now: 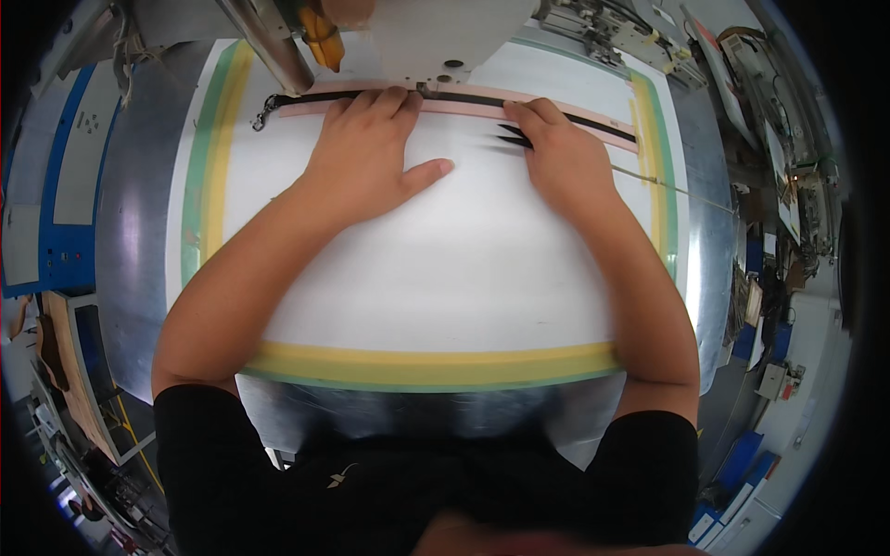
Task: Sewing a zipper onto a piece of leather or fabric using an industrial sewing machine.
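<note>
A narrow black strap [464, 99] lies along a pink strip [297, 108] across the far side of the white work surface. At its left end is a silver metal clasp [267, 107]. My left hand [357, 157] rests flat with its fingertips on the strap just left of the sewing machine's needle area [424, 90], thumb spread out. Black-bladed thread snips [515, 136] are in my right hand [567, 153], blades pointing left and partly hidden by the palm. The right thumb and fingers also touch the strap and pink strip.
The white machine head [413, 37] hangs over the strap, with a metal post [271, 46] and an amber part [320, 42] at its left. A cord [677, 189] runs rightward from my right hand. Yellow and green tape [436, 365] edges the white sheet on a metal table [139, 213].
</note>
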Demonstrator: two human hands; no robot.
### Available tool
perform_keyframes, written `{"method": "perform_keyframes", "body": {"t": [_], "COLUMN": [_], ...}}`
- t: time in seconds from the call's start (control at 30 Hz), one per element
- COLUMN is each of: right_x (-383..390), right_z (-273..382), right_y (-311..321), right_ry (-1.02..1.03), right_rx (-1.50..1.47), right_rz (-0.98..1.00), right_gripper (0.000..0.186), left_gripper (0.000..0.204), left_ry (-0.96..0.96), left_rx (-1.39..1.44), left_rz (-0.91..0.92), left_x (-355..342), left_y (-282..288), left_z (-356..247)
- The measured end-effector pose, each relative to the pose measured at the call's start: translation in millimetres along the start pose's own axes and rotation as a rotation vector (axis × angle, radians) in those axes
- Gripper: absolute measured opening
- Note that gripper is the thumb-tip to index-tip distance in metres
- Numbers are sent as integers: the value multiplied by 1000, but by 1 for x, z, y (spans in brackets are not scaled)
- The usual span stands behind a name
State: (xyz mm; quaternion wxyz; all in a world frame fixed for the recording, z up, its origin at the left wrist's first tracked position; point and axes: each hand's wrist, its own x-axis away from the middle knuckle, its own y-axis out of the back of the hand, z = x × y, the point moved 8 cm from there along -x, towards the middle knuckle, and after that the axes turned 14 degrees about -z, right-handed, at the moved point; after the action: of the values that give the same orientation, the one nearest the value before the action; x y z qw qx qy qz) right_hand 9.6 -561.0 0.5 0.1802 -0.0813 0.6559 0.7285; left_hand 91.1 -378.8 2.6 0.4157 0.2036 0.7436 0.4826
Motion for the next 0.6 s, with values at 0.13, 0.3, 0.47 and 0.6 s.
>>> {"method": "perform_keyframes", "body": {"t": [0.13,0.3,0.47,0.6], "right_x": [5,18,27,25], "right_z": [-19,-56,-82,-78], "right_y": [6,20,26,25], "right_ry": [-54,-78,-93,-40], "right_rx": [2,48,54,66], "right_rz": [25,9,-20,-68], "right_gripper": [49,49,50,51], "left_gripper": [76,75,76,76], "left_ry": [-10,-16,-3,4], "left_rx": [-39,-36,-48,-61], "left_rz": [-27,-26,-16,-30], "left_x": [-2,-5,-8,-8], "left_y": [-4,-8,-9,-10], "left_z": [-5,-14,-22,-22]}}
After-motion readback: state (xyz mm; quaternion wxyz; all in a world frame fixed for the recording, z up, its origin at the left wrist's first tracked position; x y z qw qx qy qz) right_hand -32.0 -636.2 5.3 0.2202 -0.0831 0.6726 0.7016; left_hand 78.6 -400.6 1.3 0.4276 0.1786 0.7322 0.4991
